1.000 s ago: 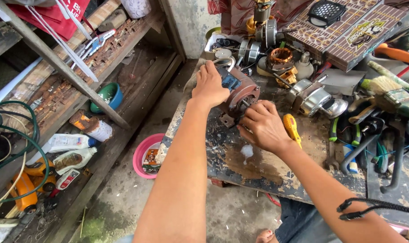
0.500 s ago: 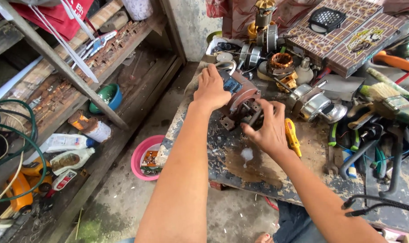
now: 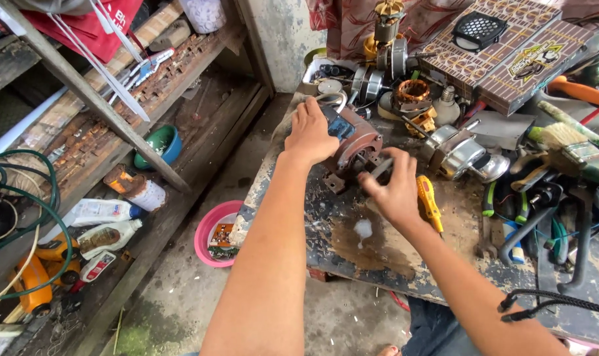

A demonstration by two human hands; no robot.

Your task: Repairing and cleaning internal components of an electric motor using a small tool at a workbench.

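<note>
A rusty brown electric motor housing sits on the stained workbench. My left hand rests on its top left side, fingers spread over a small blue part, and holds it steady. At the motor's open front face, the fingers of my right hand are closed on a dark metal piece. A yellow-handled screwdriver lies on the bench just right of my right hand, untouched.
Motor parts crowd the back of the bench: a copper winding, a silver housing, a paintbrush, pliers and a patterned box. A pink bowl stands on the floor. The wooden shelves at the left hold bottles and a green hose.
My right hand has moved up from beside the screwdriver to the motor's front face and closed on a dark piece there. My left hand stays on the motor.
</note>
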